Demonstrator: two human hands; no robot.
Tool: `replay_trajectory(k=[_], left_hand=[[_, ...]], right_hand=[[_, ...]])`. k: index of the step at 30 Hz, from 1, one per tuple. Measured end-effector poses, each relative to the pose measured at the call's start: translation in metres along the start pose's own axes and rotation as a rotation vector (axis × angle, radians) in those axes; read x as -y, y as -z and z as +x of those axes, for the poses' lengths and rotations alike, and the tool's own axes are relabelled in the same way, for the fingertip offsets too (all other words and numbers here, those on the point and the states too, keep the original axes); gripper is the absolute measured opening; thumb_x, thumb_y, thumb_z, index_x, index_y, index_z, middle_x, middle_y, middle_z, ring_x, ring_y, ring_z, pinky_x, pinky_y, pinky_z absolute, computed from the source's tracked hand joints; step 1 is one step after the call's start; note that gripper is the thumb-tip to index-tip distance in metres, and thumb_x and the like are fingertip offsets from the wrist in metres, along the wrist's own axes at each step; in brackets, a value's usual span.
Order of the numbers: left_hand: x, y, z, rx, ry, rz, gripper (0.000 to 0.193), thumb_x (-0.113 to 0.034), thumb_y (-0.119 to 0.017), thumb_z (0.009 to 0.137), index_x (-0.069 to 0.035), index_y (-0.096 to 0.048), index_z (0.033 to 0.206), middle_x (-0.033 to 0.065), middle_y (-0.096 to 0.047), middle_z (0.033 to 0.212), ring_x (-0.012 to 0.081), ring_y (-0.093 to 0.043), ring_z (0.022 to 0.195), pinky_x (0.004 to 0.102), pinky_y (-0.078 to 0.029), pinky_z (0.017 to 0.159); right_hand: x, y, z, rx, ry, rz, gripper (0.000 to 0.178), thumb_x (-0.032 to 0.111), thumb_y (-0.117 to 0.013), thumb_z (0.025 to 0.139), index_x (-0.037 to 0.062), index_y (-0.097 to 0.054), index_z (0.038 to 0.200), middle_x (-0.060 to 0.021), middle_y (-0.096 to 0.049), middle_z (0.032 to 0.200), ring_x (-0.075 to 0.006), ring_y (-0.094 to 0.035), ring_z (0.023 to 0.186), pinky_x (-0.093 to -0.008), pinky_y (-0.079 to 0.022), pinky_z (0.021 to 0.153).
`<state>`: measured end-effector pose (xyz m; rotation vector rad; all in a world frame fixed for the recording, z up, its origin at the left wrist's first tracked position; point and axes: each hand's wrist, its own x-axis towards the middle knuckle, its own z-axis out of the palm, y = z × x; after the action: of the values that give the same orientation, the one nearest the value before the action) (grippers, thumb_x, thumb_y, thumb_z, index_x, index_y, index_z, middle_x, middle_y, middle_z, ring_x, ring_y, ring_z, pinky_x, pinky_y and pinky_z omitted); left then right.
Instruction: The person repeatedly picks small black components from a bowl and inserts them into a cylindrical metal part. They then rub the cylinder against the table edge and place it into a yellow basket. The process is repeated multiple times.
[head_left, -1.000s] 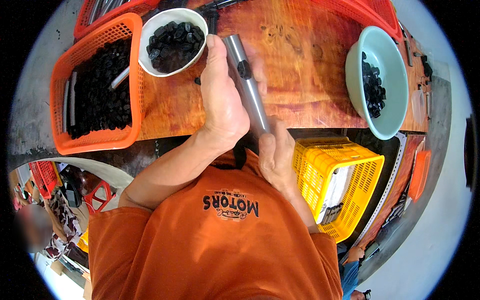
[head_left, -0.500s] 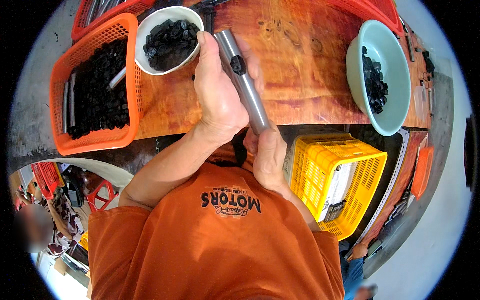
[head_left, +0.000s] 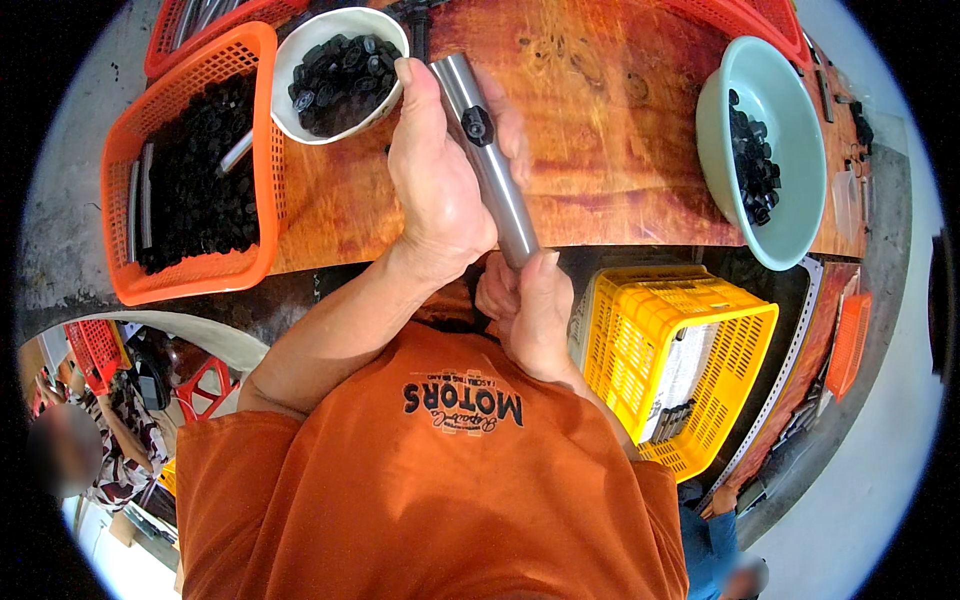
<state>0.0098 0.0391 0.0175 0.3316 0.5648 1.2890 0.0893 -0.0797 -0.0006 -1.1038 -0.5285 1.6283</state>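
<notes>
- Two hands on one metal tube (head_left: 487,160), a silver cylinder with a black button on its side, held slanted over the near edge of the wooden table (head_left: 620,150).
- Left hand (head_left: 435,180) is wrapped around the tube's upper half, thumb reaching up beside the top end, fingers (head_left: 512,125) curled round the far side and closed on it.
- Right hand (head_left: 530,310) sits lower, below the table edge and close to the orange shirt (head_left: 440,480), closed around the tube's bottom end; thumb up against the metal.
- Just beside the left thumb: a white bowl (head_left: 300,55) full of small black parts.
- Left of that bowl, an orange basket (head_left: 255,150) heaped with more black parts, a couple of metal tubes lying among them.
- Far right on the table, a pale green bowl (head_left: 790,200) with a smaller pile of black parts, well apart from both hands.
- Under the table, right of the right hand, a yellow crate (head_left: 700,330) with pale and dark items inside.
- More red baskets (head_left: 760,20) line the table's far edge.
- Lower left, another person is blurred and small.
</notes>
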Motion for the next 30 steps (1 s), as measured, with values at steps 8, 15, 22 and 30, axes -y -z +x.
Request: replay_trajectory(k=[8, 15, 22, 30], left_hand=[[-0.001, 0.0, 0.0, 0.005, 0.029, -0.029, 0.06, -0.064, -0.027, 0.094, -0.009, -0.049, 0.088, 0.0055, -0.049, 0.058, 0.0164, -0.046, 0.049, 0.0272, -0.039, 0.046], [0.0, 0.005, 0.001, 0.0, 0.007, -0.003, 0.053, -0.057, -0.026, 0.097, -0.01, -0.05, 0.093, 0.0046, -0.047, 0.065, 0.0178, -0.046, 0.054, 0.0279, -0.041, 0.05], [-0.002, 0.006, 0.002, -0.04, 0.136, -0.104, 0.051, -0.056, -0.029, 0.097, -0.011, -0.051, 0.094, 0.0045, -0.047, 0.067, 0.018, -0.046, 0.056, 0.0284, -0.04, 0.051], [0.006, -0.005, 0.003, 0.005, 0.219, -0.139, 0.054, -0.059, -0.028, 0.096, -0.01, -0.049, 0.088, 0.0044, -0.049, 0.061, 0.018, -0.046, 0.051, 0.0292, -0.039, 0.049]], right_hand=[[0.005, -0.005, -0.001, 0.02, -0.025, 0.061, 0.055, 0.06, -0.037, 0.094, 0.009, -0.037, 0.072, 0.0005, -0.032, 0.058, -0.0094, -0.026, 0.05, -0.0257, -0.022, 0.048], [-0.005, 0.002, 0.003, -0.038, 0.048, -0.132, 0.053, 0.057, -0.038, 0.095, 0.0072, -0.043, 0.077, -0.0001, -0.033, 0.059, -0.0098, -0.029, 0.052, -0.0249, -0.025, 0.049], [0.014, 0.028, 0.018, -0.276, 0.714, -0.705, 0.051, 0.054, -0.037, 0.095, 0.0034, -0.045, 0.101, -0.0107, -0.048, 0.086, -0.0195, -0.047, 0.072, -0.0318, -0.041, 0.065], [0.039, 0.007, 0.041, -0.079, 1.399, -0.692, 0.032, 0.036, -0.056, 0.086, 0.0072, -0.042, 0.089, -0.0101, -0.051, 0.084, -0.0207, -0.047, 0.07, -0.0336, -0.039, 0.066]])
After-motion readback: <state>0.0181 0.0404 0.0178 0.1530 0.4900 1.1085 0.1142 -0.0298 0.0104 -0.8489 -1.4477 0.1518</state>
